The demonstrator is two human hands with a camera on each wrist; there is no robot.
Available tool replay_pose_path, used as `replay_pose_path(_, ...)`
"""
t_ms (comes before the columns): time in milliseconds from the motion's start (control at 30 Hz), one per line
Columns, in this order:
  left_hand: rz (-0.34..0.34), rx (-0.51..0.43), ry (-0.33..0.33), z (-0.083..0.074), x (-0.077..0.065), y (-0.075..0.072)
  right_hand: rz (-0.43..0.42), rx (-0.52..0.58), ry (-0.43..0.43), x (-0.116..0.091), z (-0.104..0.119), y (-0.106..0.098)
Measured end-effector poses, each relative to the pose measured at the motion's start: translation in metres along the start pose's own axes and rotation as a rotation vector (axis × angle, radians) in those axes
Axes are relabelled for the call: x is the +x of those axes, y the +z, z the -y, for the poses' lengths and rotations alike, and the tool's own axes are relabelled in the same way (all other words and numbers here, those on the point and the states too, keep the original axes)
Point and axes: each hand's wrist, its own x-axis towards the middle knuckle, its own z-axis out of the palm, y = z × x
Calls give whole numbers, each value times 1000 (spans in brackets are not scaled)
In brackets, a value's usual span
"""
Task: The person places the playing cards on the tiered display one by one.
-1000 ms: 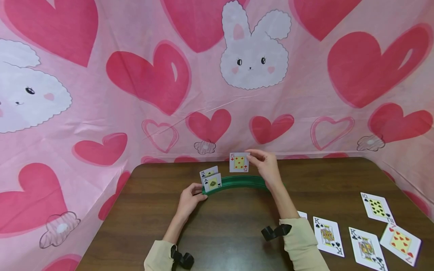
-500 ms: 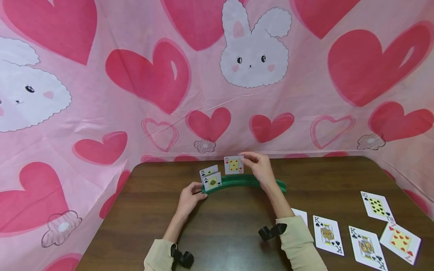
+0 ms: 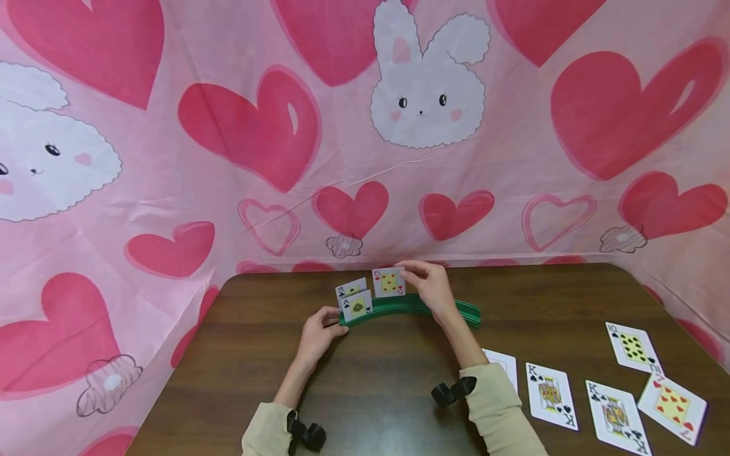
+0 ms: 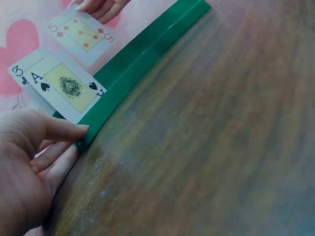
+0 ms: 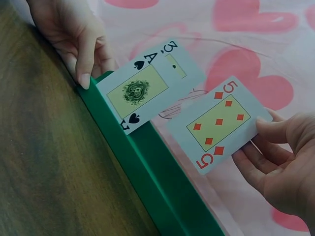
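Seen from the head: right hand (image 3: 431,288) pinching the five of diamonds (image 3: 389,282) by its edge just above the curved green card rack (image 3: 410,306), left hand (image 3: 318,332) touching the rack's left end beside the ace of spades (image 3: 357,306). From the left wrist: fingers (image 4: 59,132) laid straight against that end, gripping nothing. From the right wrist: five held clear of the rack, right of the ace and the three (image 5: 174,63) behind it.

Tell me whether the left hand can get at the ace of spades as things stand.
Probably yes: the left hand rests on the end of the green card rack, right beside the ace of spades, with nothing between them.
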Motion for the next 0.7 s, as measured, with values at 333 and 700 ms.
replay_pose_path(333,-20,-9,6,30,15,2,1,-24,-7,-1,-3,4)
replay_pose_path(700,-20,5,15,29,14,0,17,-40,12,1,-5,7)
